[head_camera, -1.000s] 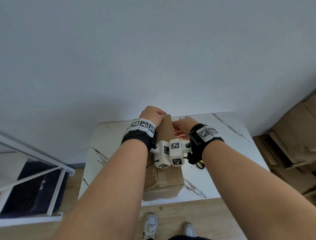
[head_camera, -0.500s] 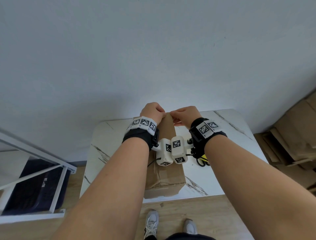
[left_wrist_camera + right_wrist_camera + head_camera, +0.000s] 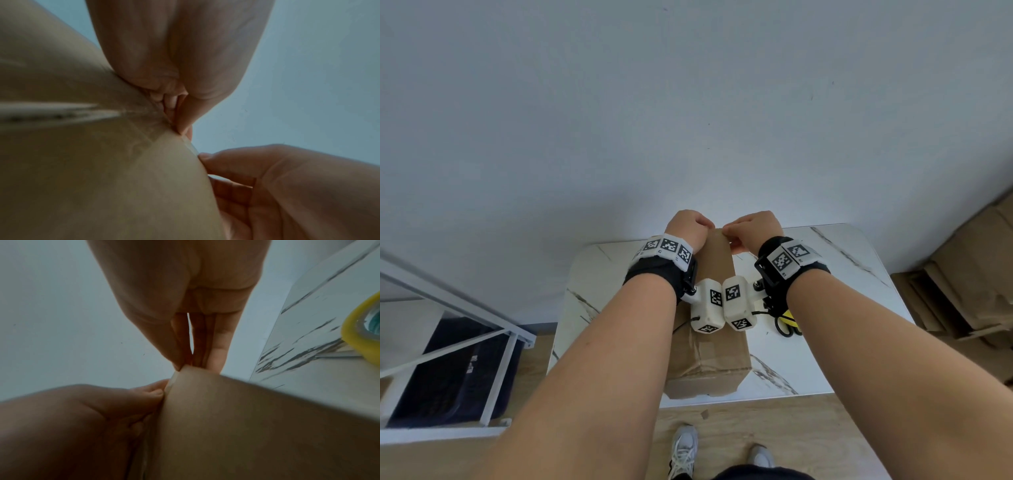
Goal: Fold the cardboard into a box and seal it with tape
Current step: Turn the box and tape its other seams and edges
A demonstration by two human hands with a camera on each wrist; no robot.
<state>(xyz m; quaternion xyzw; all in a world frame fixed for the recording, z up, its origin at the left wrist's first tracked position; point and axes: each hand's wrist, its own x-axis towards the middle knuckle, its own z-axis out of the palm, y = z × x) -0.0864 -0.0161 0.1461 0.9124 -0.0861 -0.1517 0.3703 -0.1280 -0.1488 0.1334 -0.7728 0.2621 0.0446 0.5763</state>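
Note:
A brown cardboard box (image 3: 715, 349) lies lengthwise on the marble table (image 3: 842, 308), its flaps closed. A strip of clear tape (image 3: 144, 128) runs along the seam to the far edge. My left hand (image 3: 688, 228) sits at the far left top corner, its fingers curled tight on the box's edge (image 3: 172, 100). My right hand (image 3: 751, 228) meets it from the right, with thumb and fingers (image 3: 218, 352) pinching the same far edge. The far face of the box is hidden.
A yellow tape roll (image 3: 357, 331) lies on the table right of the box, also in the head view (image 3: 789, 317) beside black loops. Flat cardboard sheets (image 3: 969, 281) are stacked on the floor at the right. A white metal frame (image 3: 448, 325) stands left. A wall is just behind the table.
Both hands have slid away from me to the box's far edge. My right hand came up from the box's side and closed its fingers on the top edge.

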